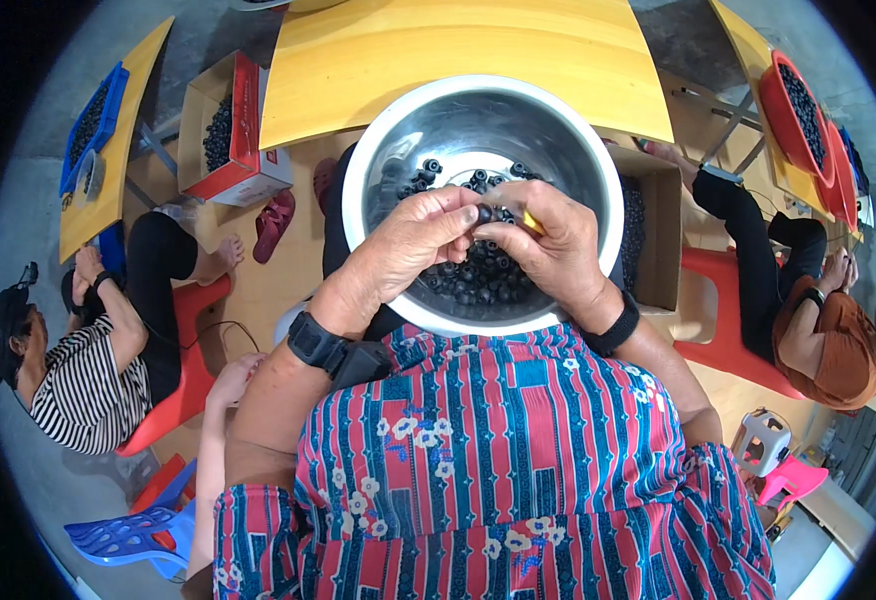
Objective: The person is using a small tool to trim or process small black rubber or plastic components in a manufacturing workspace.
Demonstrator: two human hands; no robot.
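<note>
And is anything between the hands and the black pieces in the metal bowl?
Nothing visible: the left hand, pinching a black piece, and right hand, holding a yellow object, are over the open bowl; loose pieces lie below.

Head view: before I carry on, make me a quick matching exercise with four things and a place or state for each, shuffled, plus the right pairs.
1. Right hand
2. Metal bowl
3. Blue tray
4. Red basins

A. On the right-hand table
B. Under both hands, with black pieces inside
C. On the left-hand table
D. Gripping a yellow object

Pairs: 1-D, 2-B, 3-C, 4-A
</note>
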